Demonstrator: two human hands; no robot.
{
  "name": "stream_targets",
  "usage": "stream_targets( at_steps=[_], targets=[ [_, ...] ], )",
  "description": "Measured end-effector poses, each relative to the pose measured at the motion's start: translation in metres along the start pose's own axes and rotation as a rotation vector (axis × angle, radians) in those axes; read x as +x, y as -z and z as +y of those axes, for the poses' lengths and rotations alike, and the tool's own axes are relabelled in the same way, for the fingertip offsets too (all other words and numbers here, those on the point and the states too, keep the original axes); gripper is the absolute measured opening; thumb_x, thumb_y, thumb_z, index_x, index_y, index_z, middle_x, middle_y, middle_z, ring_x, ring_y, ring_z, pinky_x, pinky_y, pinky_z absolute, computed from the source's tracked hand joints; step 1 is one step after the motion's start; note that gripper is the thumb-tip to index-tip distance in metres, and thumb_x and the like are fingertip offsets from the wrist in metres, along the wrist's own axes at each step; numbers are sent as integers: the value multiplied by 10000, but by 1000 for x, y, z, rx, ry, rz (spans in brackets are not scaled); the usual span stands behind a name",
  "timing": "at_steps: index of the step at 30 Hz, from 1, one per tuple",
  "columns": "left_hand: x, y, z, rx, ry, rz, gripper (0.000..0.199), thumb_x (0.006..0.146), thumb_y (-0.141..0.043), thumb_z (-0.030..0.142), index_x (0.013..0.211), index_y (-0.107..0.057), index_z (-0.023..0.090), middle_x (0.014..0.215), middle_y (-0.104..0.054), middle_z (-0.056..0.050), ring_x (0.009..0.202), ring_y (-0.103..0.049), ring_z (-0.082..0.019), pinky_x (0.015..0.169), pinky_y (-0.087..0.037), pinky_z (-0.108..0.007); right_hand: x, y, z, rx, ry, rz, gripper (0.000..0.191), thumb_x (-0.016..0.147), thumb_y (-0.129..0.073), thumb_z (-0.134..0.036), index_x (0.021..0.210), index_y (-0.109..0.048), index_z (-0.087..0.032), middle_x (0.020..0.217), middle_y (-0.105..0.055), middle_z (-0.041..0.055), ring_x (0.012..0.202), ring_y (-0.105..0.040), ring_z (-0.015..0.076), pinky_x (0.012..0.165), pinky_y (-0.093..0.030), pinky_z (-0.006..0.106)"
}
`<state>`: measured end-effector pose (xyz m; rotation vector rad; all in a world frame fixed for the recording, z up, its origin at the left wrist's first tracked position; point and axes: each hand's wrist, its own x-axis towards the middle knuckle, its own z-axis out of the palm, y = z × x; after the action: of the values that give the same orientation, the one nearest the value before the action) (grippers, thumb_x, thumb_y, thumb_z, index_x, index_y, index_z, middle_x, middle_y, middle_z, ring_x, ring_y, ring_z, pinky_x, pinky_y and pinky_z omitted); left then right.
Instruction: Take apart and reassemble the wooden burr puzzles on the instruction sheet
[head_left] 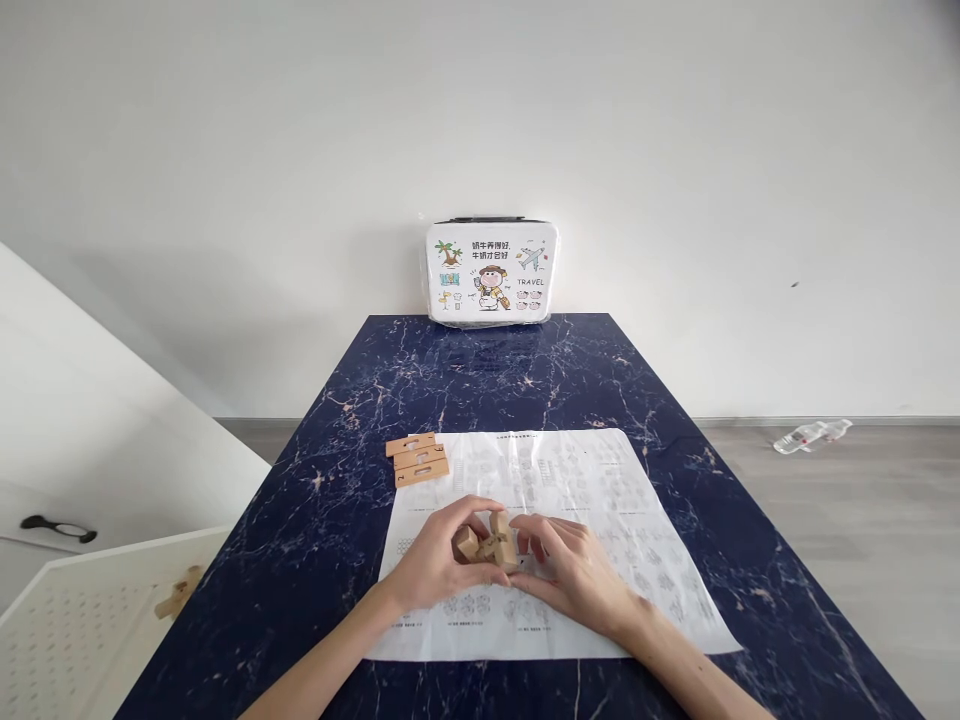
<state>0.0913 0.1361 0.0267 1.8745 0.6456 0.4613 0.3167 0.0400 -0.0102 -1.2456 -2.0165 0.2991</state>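
A small wooden interlocking puzzle [501,548], made of notched light-brown blocks, is held just above the printed sheet [600,480]. My left hand [439,560] wraps round its left side, thumb below and fingers above. From the right, my right hand [574,570] meets the puzzle with a curled index finger and the thumb tip; its other fingers are bent, with the sheet showing between them and the thumb. Both thumb tips come together under the front of the puzzle. The inner faces of the blocks are partly hidden by my fingers.
Several flat wooden pieces with slots and numbers [420,462] overlap the sheet's upper left corner. A white cartoon-printed case [491,275] stands at the far end of the dark marbled table [480,385]. Left, a white perforated surface [82,620] bears another wooden piece [178,592]. Clear plastic [812,436] lies on the floor.
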Motion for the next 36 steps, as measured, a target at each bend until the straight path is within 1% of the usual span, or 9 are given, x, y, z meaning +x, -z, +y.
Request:
stream_targets(
  at_steps=[4, 8, 10, 12, 17, 20, 24, 30, 36],
  targets=[
    [1, 1, -1, 41, -75, -12, 649, 810, -893, 572, 1345, -666, 282, 1238, -715, -81, 905, -668, -208, 880, -571, -382, 3, 3, -4, -36, 77, 15, 267, 1109, -571, -445, 1278, -563, -238, 779, -632, -14, 593, -587, 171, 567, -473, 316],
    [-1, 1, -2, 76, -71, 18, 498, 995, -725, 511, 1448, -625, 329, 1370, -696, -91, 1126, -705, -268, 1019, -575, -457, 4, 6, -5, -29, 47, 76, 176, 1121, -545, -341, 1245, -606, -234, 796, -659, -1, 586, -612, 159, 567, -487, 308],
    [-2, 1, -2, 94, -65, 39, 408, 1078, -604, 448, 1474, -609, 353, 1472, -648, -80, 1195, -698, -259, 1066, -568, -466, 5, 6, -5, -20, -14, 142, 172, 1124, -529, -329, 1232, -616, -228, 792, -669, 9, 591, -628, 163, 575, -502, 310],
    [-2, 0, -3, 93, -50, 55, 381, 1108, -541, 407, 1481, -596, 351, 1498, -624, -77, 1108, -727, -225, 1003, -608, -430, 5, 6, -4, 0, -113, 227, 174, 1123, -526, -353, 1192, -625, -228, 768, -675, 17, 579, -625, 171, 562, -506, 313],
    [0, -1, -4, 134, -86, 118, 293, 1110, -527, 382, 1373, -622, 294, 1430, -611, -92, 987, -701, -189, 917, -631, -393, 7, 5, 4, 187, -439, 339, 252, 1095, -567, -459, 1037, -630, -223, 801, -750, 52, 544, -617, 169, 494, -512, 294],
    [0, 0, -5, 127, -119, 145, 268, 1120, -499, 377, 1342, -619, 288, 1418, -590, -95, 1006, -680, -188, 940, -632, -401, 8, 7, 7, 372, -489, 276, 302, 1079, -582, -489, 1196, -626, -214, 1046, -799, 117, 686, -741, 205, 543, -577, 310],
    [1, 2, -5, 70, -164, 184, 258, 1108, -536, 370, 1335, -628, 290, 1421, -577, -98, 1015, -689, -190, 955, -635, -407, 10, 7, 5, 556, -389, 126, 434, 1088, -555, -456, 1467, -488, -255, 1391, -702, 167, 960, -795, 241, 692, -645, 366],
    [1, 1, 0, -68, -163, 197, 246, 1068, -630, 376, 1289, -657, 273, 1445, -565, -105, 1049, -714, -202, 987, -640, -419, 7, 4, -1, 421, -318, 29, 260, 1073, -602, -394, 1277, -632, -236, 1088, -775, 90, 840, -744, 202, 640, -586, 307],
    [-3, -6, 7, -130, -155, 228, 235, 1023, -717, 363, 1239, -683, 276, 1457, -575, -100, 1096, -737, -230, 1019, -636, -443, 5, 4, -8, 297, -206, -147, 269, 1038, -669, -409, 1251, -656, -245, 908, -734, 20, 706, -678, 171, 638, -535, 293]
  ],
)
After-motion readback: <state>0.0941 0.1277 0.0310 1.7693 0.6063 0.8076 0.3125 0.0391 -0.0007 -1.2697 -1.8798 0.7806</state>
